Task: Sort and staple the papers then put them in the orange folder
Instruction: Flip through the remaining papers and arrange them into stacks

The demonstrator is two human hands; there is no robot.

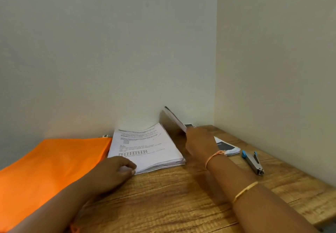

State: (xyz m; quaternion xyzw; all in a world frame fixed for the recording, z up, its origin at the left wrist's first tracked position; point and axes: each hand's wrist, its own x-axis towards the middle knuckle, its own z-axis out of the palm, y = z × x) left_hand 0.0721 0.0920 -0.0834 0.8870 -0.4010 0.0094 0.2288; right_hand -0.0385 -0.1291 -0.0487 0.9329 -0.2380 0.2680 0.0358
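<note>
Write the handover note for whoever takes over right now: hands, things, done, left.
Left hand pinches the near corner of the paper stack.
Right hand holds lifted papers, tilted above the table.
The orange folder lies flat beside the stack, on its left. The stapler lies at the right, untouched. A small pile lies beyond the right hand.
Done: sorting appears under way.
Left: finish sorting, staple, fill the folder.
</note>
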